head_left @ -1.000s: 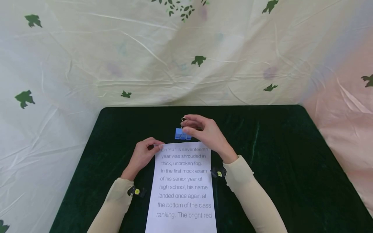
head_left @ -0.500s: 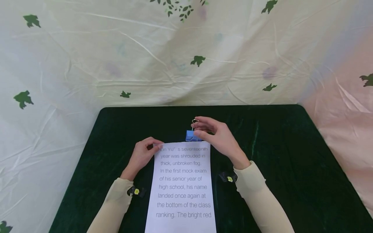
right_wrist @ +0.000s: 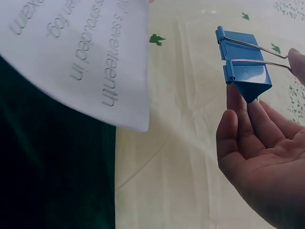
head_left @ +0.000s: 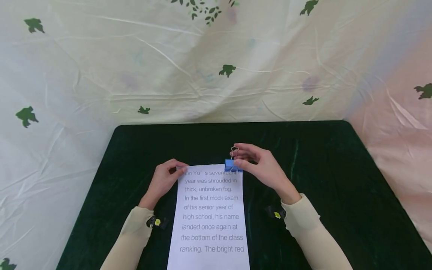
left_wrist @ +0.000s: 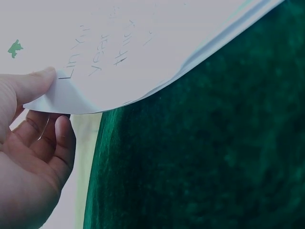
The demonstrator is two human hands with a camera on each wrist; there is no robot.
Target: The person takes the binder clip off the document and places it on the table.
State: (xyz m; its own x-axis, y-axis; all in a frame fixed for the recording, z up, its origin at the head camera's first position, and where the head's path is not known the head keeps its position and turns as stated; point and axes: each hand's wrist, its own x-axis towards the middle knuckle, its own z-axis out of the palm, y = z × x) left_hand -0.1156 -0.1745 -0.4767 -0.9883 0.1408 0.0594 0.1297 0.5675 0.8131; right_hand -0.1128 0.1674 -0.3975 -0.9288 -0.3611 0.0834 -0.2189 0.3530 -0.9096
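Observation:
A printed paper sheet (head_left: 212,221) hangs or leans toward me, its lower end out of the head view. My left hand (head_left: 165,179) pinches its upper left corner; in the left wrist view the thumb (left_wrist: 35,86) lies on the printed face and the other fingers are behind. Between thumb and fingers, my right hand (head_left: 263,168) holds a blue binder clip (head_left: 230,165) with silver wire handles. In the head view the clip overlaps the sheet's upper right corner. The right wrist view shows a gap between the clip (right_wrist: 245,52) and the paper edge.
Beneath is a table covered in dark green velvet (head_left: 320,180). A pale cloth backdrop (head_left: 168,78) with green bird prints stands behind and at both sides. A small dark wrist camera (head_left: 158,222) sits at each cuff.
My right hand has carried the binder clip rightward, then down, from above the sheet's top edge to over its upper right corner. The left hand keeps its pinch with hardly any movement.

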